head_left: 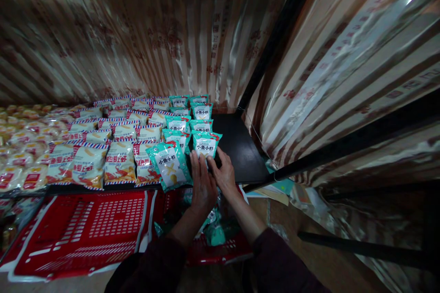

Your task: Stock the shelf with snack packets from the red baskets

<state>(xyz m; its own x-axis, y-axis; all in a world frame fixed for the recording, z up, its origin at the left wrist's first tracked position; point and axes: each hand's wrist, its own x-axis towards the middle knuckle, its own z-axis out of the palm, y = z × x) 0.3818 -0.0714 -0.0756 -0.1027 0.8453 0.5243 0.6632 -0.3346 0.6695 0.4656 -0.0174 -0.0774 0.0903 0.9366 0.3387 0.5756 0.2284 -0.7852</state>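
Note:
Teal snack bags stand in two columns on a black shelf. The fingertips of my left hand and my right hand meet at the lower edge of the front bag of the right column, and both hands seem to grip it. To the left of my left hand, a larger-looking teal bag leans tilted at the shelf's front edge. Its lower right side lies close beside my left fingers. More teal bags lie in a red basket under my forearms.
Rows of red, white and blue bags fill the shelf's middle, with small clear-wrapped packs at far left. An overturned-looking red basket sits below the shelf front. Black metal bars and draped striped plastic sheeting enclose the back and right.

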